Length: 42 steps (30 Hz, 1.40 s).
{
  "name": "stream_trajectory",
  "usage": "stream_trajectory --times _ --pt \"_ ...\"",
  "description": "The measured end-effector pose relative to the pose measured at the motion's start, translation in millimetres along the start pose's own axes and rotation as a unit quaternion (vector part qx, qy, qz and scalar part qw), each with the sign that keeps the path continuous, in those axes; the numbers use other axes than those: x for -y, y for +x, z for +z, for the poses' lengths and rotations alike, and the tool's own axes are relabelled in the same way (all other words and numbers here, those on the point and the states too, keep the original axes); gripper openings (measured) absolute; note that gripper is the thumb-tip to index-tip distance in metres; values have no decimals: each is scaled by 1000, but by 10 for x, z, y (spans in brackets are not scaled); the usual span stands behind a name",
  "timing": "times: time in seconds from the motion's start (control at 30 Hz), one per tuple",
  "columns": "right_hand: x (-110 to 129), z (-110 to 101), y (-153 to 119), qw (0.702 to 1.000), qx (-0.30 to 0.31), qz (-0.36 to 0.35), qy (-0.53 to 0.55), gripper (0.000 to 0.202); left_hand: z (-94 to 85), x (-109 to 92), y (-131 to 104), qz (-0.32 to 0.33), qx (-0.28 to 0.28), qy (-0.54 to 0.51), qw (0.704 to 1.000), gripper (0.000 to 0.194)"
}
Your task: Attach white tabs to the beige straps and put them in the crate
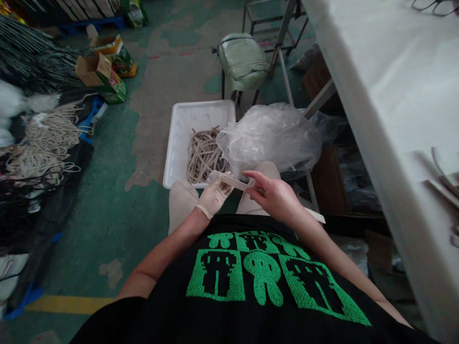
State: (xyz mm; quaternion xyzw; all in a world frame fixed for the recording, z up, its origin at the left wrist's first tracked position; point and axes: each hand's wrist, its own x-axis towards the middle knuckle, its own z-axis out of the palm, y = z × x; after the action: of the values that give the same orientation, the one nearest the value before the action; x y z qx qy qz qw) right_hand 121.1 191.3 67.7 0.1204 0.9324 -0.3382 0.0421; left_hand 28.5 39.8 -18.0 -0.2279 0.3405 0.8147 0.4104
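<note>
My left hand (pixel 214 196), in a thin pale glove, pinches one end of a flat whitish strip (pixel 235 182) above my lap. My bare right hand (pixel 275 193) is closed on the strip's other end, its index finger stretched out above it. A pale flat piece (pixel 316 216) shows beyond my right wrist; whether it belongs to the same strip I cannot tell. In front of my knees is a white plastic bin (pixel 174 143) with a heap of grey-beige flat strips (pixel 204 155). Clear plastic bagging (pixel 276 136) overlaps the bin's right side.
A green-covered stool (pixel 244 59) stands beyond the bin. On the right runs a white-covered table (pixel 387 95), with glasses at its far end and dark strips nearer. Bundled cords (pixel 50 138) lie at left, near open cartons (pixel 102 79).
</note>
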Motion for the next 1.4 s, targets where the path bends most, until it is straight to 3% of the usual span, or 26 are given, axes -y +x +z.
stream_trajectory --times 0.13,0.3,0.47,0.53,0.7,0.77,0.83,0.9,0.97,1.17,1.27,1.4 --pt "-21 92 83 1000 24 18 -3 46 6 120 14 -30 29 33 999 14" --pt "-98 -4 -51 998 7 2 67 44 -27 -20 34 -4 -21 9 1000 21" --pt "-115 55 -5 999 3 16 52 42 74 52 -13 -40 26 36 998 18" --pt "-121 25 -13 997 17 -19 79 41 94 57 -23 -59 20 40 997 20" --pt "-96 -266 -321 959 81 -210 173 35 33 -158 -32 -80 -4 33 996 26" --pt "-85 -302 -410 950 55 -261 161 31 20 -207 -39 -88 4 38 995 28" --pt "-98 -250 -412 951 -31 -287 109 29 28 -193 -43 -97 9 46 994 29" --pt "-142 -144 -332 948 -119 -291 44 29 52 -134 -44 -105 15 55 993 27" --pt "-205 -17 -201 940 -160 -301 -9 25 82 -57 -47 -107 26 67 992 24" --pt "-341 298 147 923 -150 -354 2 20 83 38 -81 -80 113 54 989 21" --pt "-330 303 166 916 -157 -367 29 19 -83 7 -39 -154 139 47 977 34" --pt "-225 118 10 911 -162 -374 59 19 -394 54 192 -259 88 57 960 64"
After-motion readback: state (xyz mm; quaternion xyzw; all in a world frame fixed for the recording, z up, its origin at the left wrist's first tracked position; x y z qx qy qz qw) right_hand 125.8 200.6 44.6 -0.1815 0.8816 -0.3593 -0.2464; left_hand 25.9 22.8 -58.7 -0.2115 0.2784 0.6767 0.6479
